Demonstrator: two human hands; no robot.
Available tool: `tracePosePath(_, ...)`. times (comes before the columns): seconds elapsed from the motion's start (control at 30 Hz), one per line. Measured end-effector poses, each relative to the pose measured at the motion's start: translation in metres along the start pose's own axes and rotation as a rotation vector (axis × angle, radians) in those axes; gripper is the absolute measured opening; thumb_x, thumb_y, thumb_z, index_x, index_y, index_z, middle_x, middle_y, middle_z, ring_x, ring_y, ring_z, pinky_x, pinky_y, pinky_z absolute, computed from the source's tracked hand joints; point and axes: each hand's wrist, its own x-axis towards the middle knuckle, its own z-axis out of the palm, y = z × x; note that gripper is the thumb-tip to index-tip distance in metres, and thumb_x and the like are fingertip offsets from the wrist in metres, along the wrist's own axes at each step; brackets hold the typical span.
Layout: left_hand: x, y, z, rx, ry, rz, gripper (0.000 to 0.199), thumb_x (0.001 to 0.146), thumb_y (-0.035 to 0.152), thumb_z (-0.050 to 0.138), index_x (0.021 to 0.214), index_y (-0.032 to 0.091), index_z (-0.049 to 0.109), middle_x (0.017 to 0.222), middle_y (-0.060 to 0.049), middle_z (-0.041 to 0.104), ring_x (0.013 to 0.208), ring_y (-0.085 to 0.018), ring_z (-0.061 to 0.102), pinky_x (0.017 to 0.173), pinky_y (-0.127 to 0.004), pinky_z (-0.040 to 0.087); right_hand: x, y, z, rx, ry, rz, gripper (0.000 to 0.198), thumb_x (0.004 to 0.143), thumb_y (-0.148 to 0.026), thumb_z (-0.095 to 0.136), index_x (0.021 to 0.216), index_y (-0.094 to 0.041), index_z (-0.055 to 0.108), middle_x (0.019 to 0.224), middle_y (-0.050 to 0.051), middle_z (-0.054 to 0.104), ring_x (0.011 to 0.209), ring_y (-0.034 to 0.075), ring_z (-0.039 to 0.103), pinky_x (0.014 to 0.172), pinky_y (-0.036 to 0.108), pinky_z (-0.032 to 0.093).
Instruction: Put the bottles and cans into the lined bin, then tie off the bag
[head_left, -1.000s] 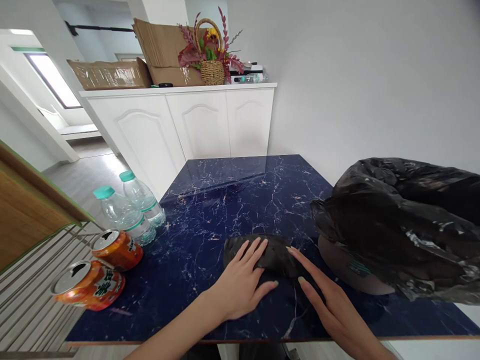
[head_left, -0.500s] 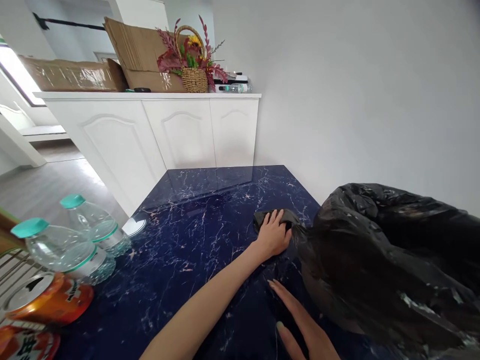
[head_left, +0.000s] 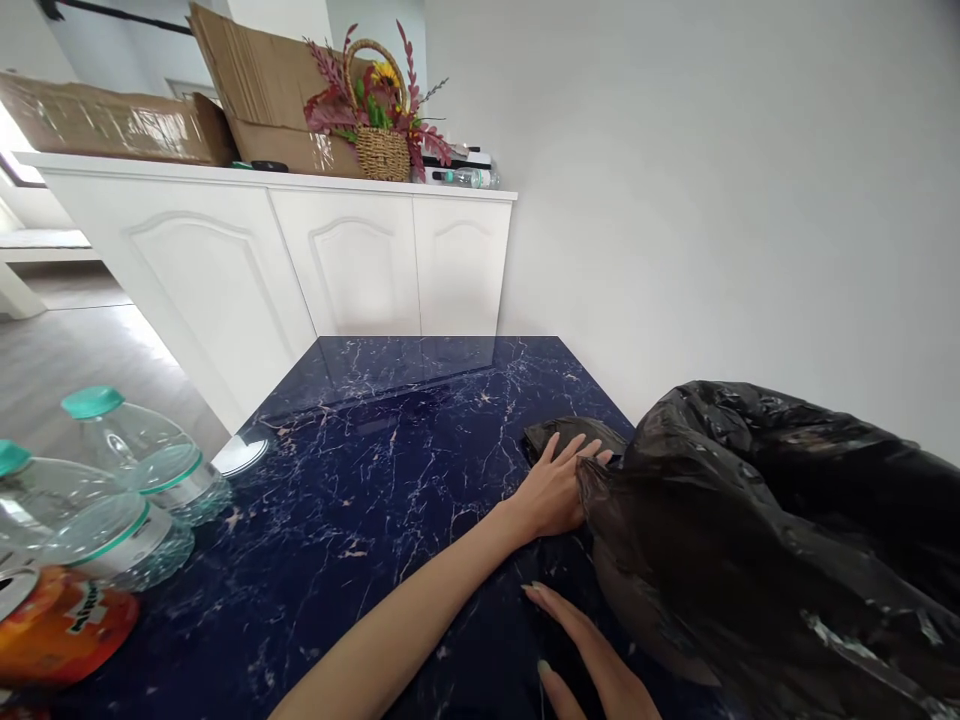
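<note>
My left hand lies flat, fingers spread, on a small dark crumpled cloth on the dark blue marble table. The cloth sits right against a large black plastic bag that fills the table's right side. My right hand rests open on the tabletop near the front edge, beside the bag's lower rim, holding nothing. Part of the cloth is hidden under my left hand and the bag.
Two clear water bottles with teal caps and an orange drink can lie at the table's left edge. A white cabinet behind carries cardboard boxes and a flower basket. A white wall runs along the right.
My left hand has pushed the dark cloth away from the front middle of the table to the right, up against the black bag. My right hand has drawn back toward the front edge.
</note>
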Motion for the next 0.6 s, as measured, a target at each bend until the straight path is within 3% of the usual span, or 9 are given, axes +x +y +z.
tracePosePath(0.17, -0.024, 0.006, -0.002, 0.030, -0.018, -0.192, 0.058, 0.110, 0.043, 0.036, 0.161, 0.016, 0.046, 0.171, -0.016, 0.041, 0.162, -0.036, 0.029, 0.133, -0.059, 0.017, 0.007, 0.003, -0.018, 0.074, -0.188, 0.014, 0.062, 0.112, -0.038, 0.051, 0.168, -0.048, 0.029, 0.160, -0.004, 0.056, 0.135, 0.025, 0.067, 0.093, 0.029, 0.068)
tracePosePath(0.3, -0.075, 0.009, -0.018, 0.034, -0.008, -0.200, 0.060, 0.114, 0.047, 0.027, 0.162, 0.015, 0.044, 0.172, -0.013, 0.041, 0.163, -0.031, 0.030, 0.133, -0.051, 0.022, 0.010, -0.005, -0.023, 0.147, -0.157, 0.047, 0.054, 0.111, -0.042, 0.050, 0.164, -0.042, 0.042, 0.157, 0.000, 0.060, 0.135, 0.028, 0.066, 0.096, 0.034, 0.067)
tracePosePath(0.37, -0.108, 0.010, -0.031, 0.040, -0.010, -0.185, 0.058, 0.114, 0.046, 0.029, 0.162, 0.018, 0.045, 0.172, -0.010, 0.042, 0.162, -0.028, 0.031, 0.133, -0.049, 0.024, 0.009, -0.011, -0.023, 0.159, -0.090, 0.044, 0.049, 0.110, -0.044, 0.053, 0.159, -0.039, 0.052, 0.152, 0.003, 0.065, 0.133, 0.030, 0.068, 0.094, 0.036, 0.068)
tracePosePath(0.47, -0.154, 0.021, -0.047, 0.066, 0.020, -0.210, 0.055, 0.115, 0.043, 0.032, 0.163, 0.020, 0.045, 0.171, -0.009, 0.043, 0.162, -0.026, 0.032, 0.133, -0.049, 0.026, -0.001, -0.023, -0.024, 0.233, 0.119, 0.029, 0.040, 0.109, -0.044, 0.054, 0.146, -0.033, 0.062, 0.141, 0.008, 0.073, 0.125, 0.030, 0.074, 0.093, 0.037, 0.068)
tracePosePath(0.6, -0.201, 0.053, -0.057, 0.108, 0.023, -0.307, 0.055, 0.115, 0.038, 0.030, 0.161, 0.015, 0.048, 0.171, -0.011, 0.042, 0.161, -0.029, 0.034, 0.132, -0.051, 0.028, -0.037, -0.025, -0.036, 0.402, 0.494, 0.073, 0.023, 0.106, -0.041, 0.057, 0.121, -0.026, 0.064, 0.117, 0.013, 0.072, 0.086, 0.025, 0.076, 0.076, 0.039, 0.066)
